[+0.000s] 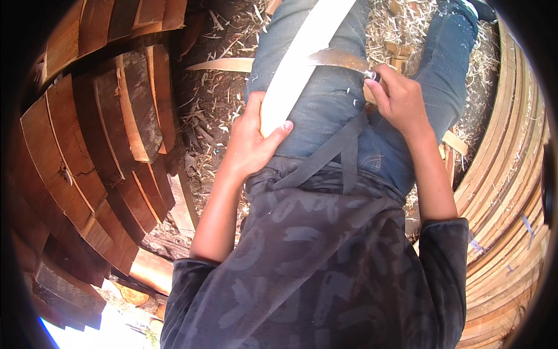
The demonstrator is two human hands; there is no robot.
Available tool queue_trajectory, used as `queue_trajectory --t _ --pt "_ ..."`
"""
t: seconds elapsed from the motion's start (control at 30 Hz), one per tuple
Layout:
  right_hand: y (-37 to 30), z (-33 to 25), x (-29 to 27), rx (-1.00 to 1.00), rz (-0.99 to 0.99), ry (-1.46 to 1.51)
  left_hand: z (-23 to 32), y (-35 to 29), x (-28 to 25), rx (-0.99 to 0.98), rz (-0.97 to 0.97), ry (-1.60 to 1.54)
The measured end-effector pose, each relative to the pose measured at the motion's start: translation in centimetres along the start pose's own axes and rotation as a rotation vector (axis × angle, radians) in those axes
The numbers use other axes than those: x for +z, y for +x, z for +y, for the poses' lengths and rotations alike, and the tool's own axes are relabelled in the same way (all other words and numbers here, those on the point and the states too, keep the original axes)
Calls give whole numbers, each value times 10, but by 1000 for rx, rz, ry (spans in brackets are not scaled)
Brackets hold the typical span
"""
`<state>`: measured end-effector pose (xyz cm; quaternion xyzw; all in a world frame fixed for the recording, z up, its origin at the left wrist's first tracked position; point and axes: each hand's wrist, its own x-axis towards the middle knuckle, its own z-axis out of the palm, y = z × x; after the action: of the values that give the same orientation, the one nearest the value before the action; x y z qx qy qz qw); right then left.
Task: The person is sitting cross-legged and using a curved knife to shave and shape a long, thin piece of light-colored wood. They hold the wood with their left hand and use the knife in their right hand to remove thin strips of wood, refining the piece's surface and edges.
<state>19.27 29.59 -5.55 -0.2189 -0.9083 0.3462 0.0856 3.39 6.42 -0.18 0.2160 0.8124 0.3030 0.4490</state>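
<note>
A long, pale wooden slat (290, 81) lies slanted over my jeans-clad thigh, its far end running out of the top of the view. My left hand (254, 139) is closed round its near end, with the thumb across the top face. In my right hand (401, 99) is a knife (343, 59), gripped by its handle, which my fingers mostly cover. The brownish, stained blade points left, and its tip reaches the slat's right edge. Glare on the slat hides whether the blade cuts into it.
Stacked reddish-brown boards (87, 151) rise on my left. Along my right runs a curved-looking pile of pale wooden strips (500, 192). Wood shavings (401, 26) litter the ground around my legs. A thin pointed strip (221, 64) sticks out left of my thigh.
</note>
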Motion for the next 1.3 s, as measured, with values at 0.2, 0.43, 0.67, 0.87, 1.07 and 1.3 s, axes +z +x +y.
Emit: queue_trajectory --t 0.2,0.43,0.67,0.87,1.07,1.3 --pt "26 59 -25 285 183 -201 7 -1 -2 -3 -2 72" --pt "13 20 -35 164 73 34 9 -2 8 -6 92 158" --pt "7 -7 -17 14 -100 -56 10 -4 13 -18 129 197" --pt "19 12 -18 -94 -20 -190 15 -2 12 -19 128 168" --pt "51 87 -43 375 215 -313 8 -7 12 -9 127 190" --pt "34 83 -89 364 89 -197 12 1 16 34 156 241"
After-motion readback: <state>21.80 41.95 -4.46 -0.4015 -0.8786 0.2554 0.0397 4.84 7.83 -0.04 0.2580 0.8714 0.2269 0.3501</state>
